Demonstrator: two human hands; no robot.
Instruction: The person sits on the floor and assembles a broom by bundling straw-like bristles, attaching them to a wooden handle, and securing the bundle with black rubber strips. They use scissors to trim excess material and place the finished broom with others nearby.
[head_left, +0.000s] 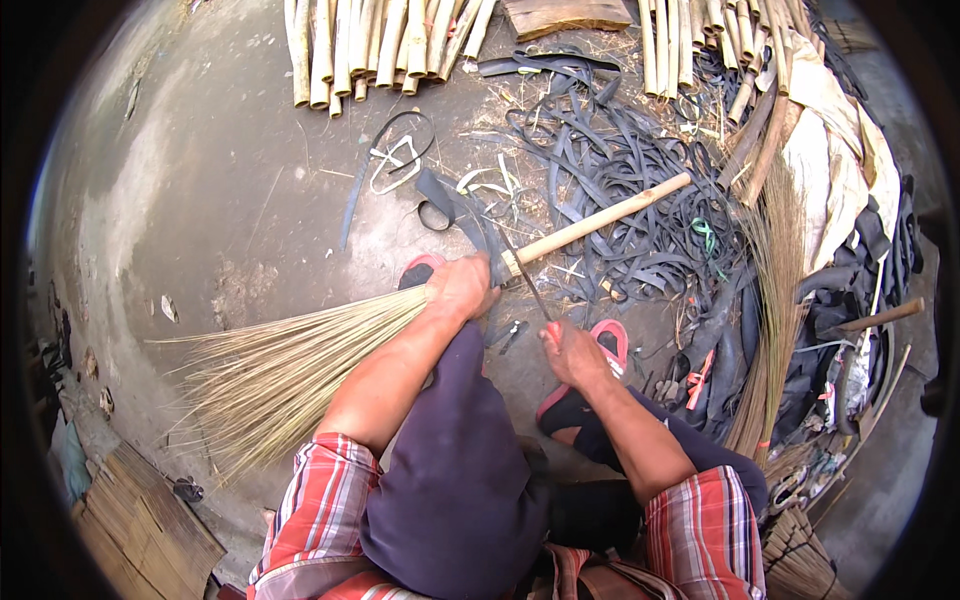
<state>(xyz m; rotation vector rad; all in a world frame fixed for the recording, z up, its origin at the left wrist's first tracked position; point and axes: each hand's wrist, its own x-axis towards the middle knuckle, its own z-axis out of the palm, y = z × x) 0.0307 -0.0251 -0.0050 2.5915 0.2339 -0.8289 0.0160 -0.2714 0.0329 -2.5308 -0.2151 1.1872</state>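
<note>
My left hand (460, 288) is wrapped round the neck of a straw broom (310, 365). Its bristles fan out to the left under my forearm, and a pale wooden handle (610, 215) sticks out to the upper right. A dark rubber strip (470, 215) runs up from the binding beside my fingers. In my right hand (575, 355), closed round a red grip, is a knife (525, 275) with a thin dark blade. The blade crosses the broom at the lower end of the handle; whether it touches the strip is too small to tell.
A tangled heap of black rubber strips (630, 150) lies ahead to the right. Bamboo poles (385, 45) lie in bundles at the far side. Loose straw (775, 300), a hammer-like tool (880, 317) and pale sacking (840, 150) are at the right; woven matting (145, 520) lies near left.
</note>
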